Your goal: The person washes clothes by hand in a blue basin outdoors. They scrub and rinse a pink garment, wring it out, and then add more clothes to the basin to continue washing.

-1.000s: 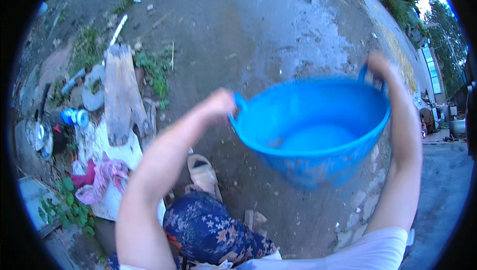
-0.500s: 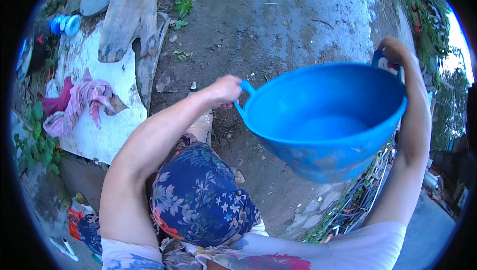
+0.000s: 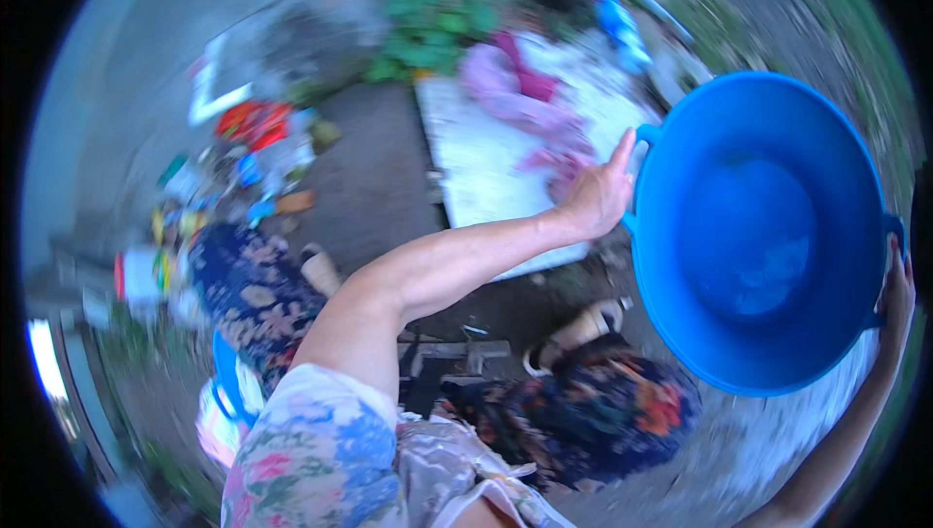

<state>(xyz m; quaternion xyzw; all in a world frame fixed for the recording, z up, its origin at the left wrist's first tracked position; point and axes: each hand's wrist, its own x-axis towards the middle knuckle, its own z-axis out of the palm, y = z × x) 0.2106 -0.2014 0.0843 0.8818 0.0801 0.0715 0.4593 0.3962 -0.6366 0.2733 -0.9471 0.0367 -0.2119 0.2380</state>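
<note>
Scene: A person stands over a dirt yard, carrying a large blue plastic basin (image 3: pixel 768 237) by both handles; the picture is blurred with motion.
Left hand: The left hand (image 3: pixel 598 196) grips the basin's near handle, fingers curled on it, one finger raised along the rim.
Right hand: The right hand (image 3: pixel 894 290) holds the far handle at the picture's edge, fingers wrapped on it as far as can be seen.
Basin: Held in the air, tipped toward the camera, a little water pooled in its bottom.
Below: A pale concrete slab (image 3: pixel 486 164) with pink cloth (image 3: pixel 530 101) lies on the ground just left of the basin; a sandalled foot (image 3: pixel 578 329) shows under it.
Doing it well: Judging from the tilt, both grips need to stay firm and level so the water does not slop; footing matters beside the slab's edge.
Risk: The litter of bright scraps (image 3: pixel 238 169) lies well apart.
</note>
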